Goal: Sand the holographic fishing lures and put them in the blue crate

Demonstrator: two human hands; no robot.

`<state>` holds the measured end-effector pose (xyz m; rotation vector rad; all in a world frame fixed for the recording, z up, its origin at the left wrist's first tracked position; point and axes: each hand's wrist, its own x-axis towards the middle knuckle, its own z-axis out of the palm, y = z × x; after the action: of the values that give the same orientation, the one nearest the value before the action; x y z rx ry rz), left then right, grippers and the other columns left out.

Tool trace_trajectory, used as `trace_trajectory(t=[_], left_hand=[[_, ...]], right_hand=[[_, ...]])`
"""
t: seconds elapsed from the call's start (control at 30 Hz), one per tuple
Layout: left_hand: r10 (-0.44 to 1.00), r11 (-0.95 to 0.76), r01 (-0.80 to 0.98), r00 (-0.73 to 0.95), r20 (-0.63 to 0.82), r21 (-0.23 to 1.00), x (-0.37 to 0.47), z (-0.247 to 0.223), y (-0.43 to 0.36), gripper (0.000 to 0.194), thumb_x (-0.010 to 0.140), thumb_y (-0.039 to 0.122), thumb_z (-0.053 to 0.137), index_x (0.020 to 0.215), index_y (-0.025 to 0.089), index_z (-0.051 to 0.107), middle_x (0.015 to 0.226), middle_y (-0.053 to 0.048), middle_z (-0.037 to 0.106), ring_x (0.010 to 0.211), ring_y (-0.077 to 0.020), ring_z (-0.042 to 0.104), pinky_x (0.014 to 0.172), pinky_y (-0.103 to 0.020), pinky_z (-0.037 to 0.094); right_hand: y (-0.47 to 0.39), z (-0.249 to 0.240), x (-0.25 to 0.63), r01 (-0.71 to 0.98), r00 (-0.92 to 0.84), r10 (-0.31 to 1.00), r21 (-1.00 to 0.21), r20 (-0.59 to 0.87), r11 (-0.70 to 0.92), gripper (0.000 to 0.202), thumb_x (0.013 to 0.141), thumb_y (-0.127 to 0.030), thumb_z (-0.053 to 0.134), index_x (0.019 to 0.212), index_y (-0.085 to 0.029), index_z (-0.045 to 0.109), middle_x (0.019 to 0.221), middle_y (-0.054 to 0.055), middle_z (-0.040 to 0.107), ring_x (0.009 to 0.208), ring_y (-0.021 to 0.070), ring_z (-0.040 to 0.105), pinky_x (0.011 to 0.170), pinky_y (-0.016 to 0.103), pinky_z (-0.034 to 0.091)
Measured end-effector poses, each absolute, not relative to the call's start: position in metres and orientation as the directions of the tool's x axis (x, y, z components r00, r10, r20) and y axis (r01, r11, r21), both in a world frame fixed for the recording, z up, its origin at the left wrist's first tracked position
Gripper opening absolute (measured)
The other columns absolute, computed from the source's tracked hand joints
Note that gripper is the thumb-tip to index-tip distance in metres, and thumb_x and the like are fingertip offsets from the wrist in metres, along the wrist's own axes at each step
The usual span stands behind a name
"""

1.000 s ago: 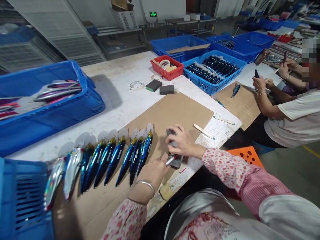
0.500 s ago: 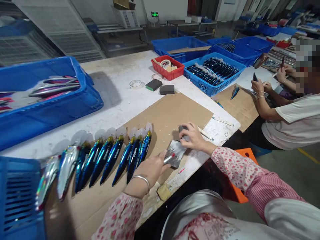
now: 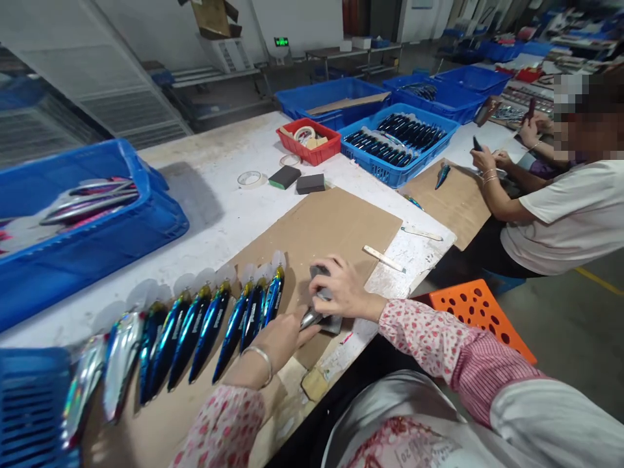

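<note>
My left hand (image 3: pixel 280 339) is closed around a silvery fishing lure (image 3: pixel 309 318) on the near side of the cardboard sheet (image 3: pixel 322 224). My right hand (image 3: pixel 342 290) grips a dark grey sanding block (image 3: pixel 318 270), its fingers curled over it, right at the lure; whether block and lure touch is hard to see. Under both hands lies a small grey sheet (image 3: pixel 333 324), mostly covered. To the left, several blue-and-black lures (image 3: pixel 209 333) with clear lips lie in a row, with silver lures (image 3: pixel 121 364) at the row's left end.
Two dark sanding blocks (image 3: pixel 310 184) and a tape roll (image 3: pixel 251 179) lie behind the cardboard. Around them stand a red basket (image 3: pixel 322 153), a blue basket of lures (image 3: pixel 390 174) and a large blue bin (image 3: pixel 160 227). A co-worker (image 3: pixel 560 214) sits at right, above an orange stool (image 3: pixel 487 312).
My right hand has come left and down with the sanding block, bringing it to the lure in my left hand. The grey sheet is now more hidden. The whole view has shifted slightly.
</note>
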<state>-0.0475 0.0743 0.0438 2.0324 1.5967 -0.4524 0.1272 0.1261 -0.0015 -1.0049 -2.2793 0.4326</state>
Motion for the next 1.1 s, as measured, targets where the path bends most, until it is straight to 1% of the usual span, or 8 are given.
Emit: trace_trajectory(t=[0.13,0.3,0.53,0.77,0.87,0.97,1.03,1.1], left_hand=[[0.826,-0.18,0.978,0.206,-0.525,0.101,-0.043,0.046,0.062,0.043,0.095,0.042,0.034,0.129,0.018,0.046,0.097,-0.013,0.073,0.093,-0.0285,0.07,0.073,-0.035,0.05],[0.878,-0.224,0.974,0.186,-0.44,-0.036,-0.038,0.042,0.044,0.046,0.097,0.04,0.025,0.136,0.02,0.04,0.107,-0.013,0.07,0.085,-0.0254,0.07,0.066,-0.033,0.051],[0.917,-0.267,0.963,0.248,-0.312,-0.019,-0.034,0.043,0.046,0.043,0.097,0.035,0.025,0.131,0.026,0.05,0.11,-0.008,0.065,0.086,-0.0225,0.069,0.066,-0.029,0.05],[0.936,-0.177,0.984,0.175,-0.305,0.023,-0.02,0.049,0.057,0.042,0.096,0.039,0.026,0.119,0.027,0.059,0.11,-0.007,0.064,0.085,-0.0219,0.068,0.069,-0.03,0.049],[0.948,-0.162,0.986,0.165,-0.274,0.033,-0.019,0.046,0.058,0.042,0.096,0.043,0.027,0.118,0.027,0.06,0.111,-0.007,0.065,0.087,-0.0208,0.068,0.071,-0.029,0.048],[0.955,-0.143,0.99,0.144,-0.258,0.022,-0.019,0.044,0.059,0.042,0.094,0.048,0.03,0.112,0.028,0.063,0.108,-0.006,0.066,0.087,-0.0217,0.068,0.068,-0.028,0.047],[0.957,-0.137,0.99,0.137,-0.256,0.017,-0.019,0.044,0.061,0.043,0.093,0.05,0.031,0.108,0.027,0.065,0.105,-0.007,0.067,0.087,-0.0233,0.068,0.067,-0.029,0.047],[0.955,-0.138,0.99,0.139,-0.261,0.022,-0.018,0.044,0.062,0.044,0.093,0.051,0.032,0.107,0.027,0.065,0.102,-0.008,0.069,0.087,-0.0242,0.069,0.067,-0.029,0.047]], right_hand=[[0.15,-0.006,0.136,0.627,-0.245,0.906,-0.656,0.345,0.42,0.019,0.087,-0.032,0.06,0.102,-0.022,0.068,0.128,0.008,0.05,0.123,0.0226,0.042,0.105,0.04,0.033],[0.181,0.0,0.19,0.745,-0.317,0.92,-0.539,0.232,0.393,0.039,0.095,-0.041,0.051,0.131,-0.025,0.052,0.134,0.01,0.05,0.128,0.0237,0.04,0.103,0.041,0.035],[0.165,-0.005,0.262,0.927,-0.118,0.986,-0.369,-0.117,0.067,0.028,0.077,-0.035,0.072,0.099,-0.019,0.064,0.095,0.006,0.066,0.089,0.0209,0.061,0.074,0.027,0.045],[0.15,-0.019,0.27,0.863,-0.142,0.977,-0.502,-0.159,0.044,0.016,0.068,-0.019,0.069,0.081,-0.016,0.06,0.071,0.002,0.061,0.07,0.0175,0.059,0.061,0.024,0.041],[0.137,-0.017,0.262,0.687,-0.157,0.978,-0.727,-0.136,0.009,0.012,0.083,-0.029,0.053,0.08,-0.018,0.052,0.057,-0.004,0.05,0.051,0.012,0.051,0.05,0.021,0.038],[0.119,-0.012,0.239,0.203,-0.294,0.955,-0.978,-0.023,0.039,0.026,0.09,-0.045,0.044,0.092,-0.02,0.05,0.058,-0.006,0.051,0.046,0.0109,0.05,0.047,0.021,0.039],[0.108,-0.009,0.217,0.05,-0.412,0.91,-0.996,0.05,0.078,0.034,0.091,-0.052,0.045,0.1,-0.02,0.051,0.067,-0.003,0.058,0.056,0.0128,0.057,0.054,0.024,0.045],[0.1,-0.008,0.197,0.117,-0.48,0.87,-0.975,0.11,0.188,0.037,0.092,-0.054,0.046,0.104,-0.02,0.054,0.077,0.0,0.063,0.069,0.0152,0.061,0.065,0.027,0.047]])
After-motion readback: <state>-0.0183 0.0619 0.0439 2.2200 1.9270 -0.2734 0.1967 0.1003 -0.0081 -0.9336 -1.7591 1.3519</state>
